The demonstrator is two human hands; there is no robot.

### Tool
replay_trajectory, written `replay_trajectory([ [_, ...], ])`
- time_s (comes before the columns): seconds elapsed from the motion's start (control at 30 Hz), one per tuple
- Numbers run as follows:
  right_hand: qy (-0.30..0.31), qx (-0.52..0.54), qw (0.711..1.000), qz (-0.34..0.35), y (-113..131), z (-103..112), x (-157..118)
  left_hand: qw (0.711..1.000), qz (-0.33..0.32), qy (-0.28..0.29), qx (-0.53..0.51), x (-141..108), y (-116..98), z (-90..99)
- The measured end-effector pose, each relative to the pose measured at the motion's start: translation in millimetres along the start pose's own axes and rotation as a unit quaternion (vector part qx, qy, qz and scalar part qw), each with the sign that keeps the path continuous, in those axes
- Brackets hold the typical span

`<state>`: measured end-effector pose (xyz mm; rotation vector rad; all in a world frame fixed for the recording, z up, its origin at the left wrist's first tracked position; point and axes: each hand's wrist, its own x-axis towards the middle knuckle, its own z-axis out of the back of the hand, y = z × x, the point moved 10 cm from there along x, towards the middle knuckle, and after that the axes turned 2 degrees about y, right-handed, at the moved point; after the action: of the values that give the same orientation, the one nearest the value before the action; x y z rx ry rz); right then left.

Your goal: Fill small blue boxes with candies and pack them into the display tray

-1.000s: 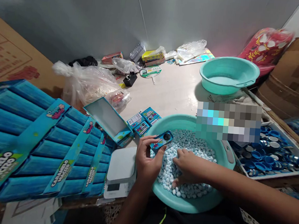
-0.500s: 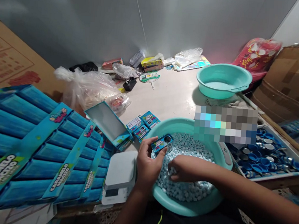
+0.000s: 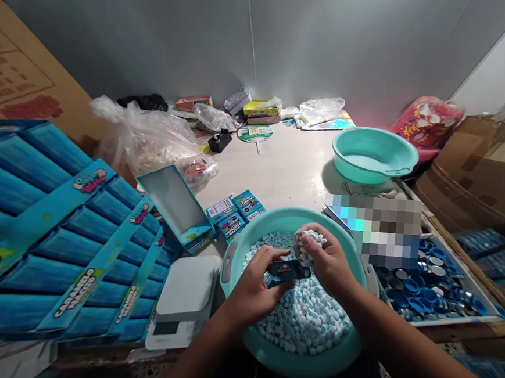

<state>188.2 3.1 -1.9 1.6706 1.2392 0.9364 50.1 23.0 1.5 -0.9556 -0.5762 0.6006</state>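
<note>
A basin (image 3: 300, 364) is sitting below the left hand (image 3: 259, 280) and the right hand (image 3: 328, 262), the former pinching a box (image 3: 284, 269) whose long axis is pointing toward the latter, which is clutching candies (image 3: 310, 246) just above the box's right end.

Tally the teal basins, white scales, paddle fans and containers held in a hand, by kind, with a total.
Near teal basin and far teal basin: 2
White scale: 1
Paddle fan: 1
Container in the left hand: 1
Total: 5
</note>
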Motion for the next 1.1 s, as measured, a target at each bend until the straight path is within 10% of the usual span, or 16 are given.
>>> replay_trajectory([
  [0.27, 0.009, -0.046, 0.999, -0.021, -4.6, -3.4, -3.2, 1.0, 0.011, -0.013, -0.026, -1.9, 1.6, 4.2],
  [0.67, -0.009, -0.283, 0.957, 0.06, 13.6, 3.1, -1.6, 0.978, -0.064, -0.184, 0.074, -13.1, -17.4, 37.2],
  [1.1, 0.12, -0.29, 0.948, 0.047, 4.4, -21.4, -2.9, 0.979, -0.032, -0.147, 0.136, -14.5, -15.3, 31.1],
])
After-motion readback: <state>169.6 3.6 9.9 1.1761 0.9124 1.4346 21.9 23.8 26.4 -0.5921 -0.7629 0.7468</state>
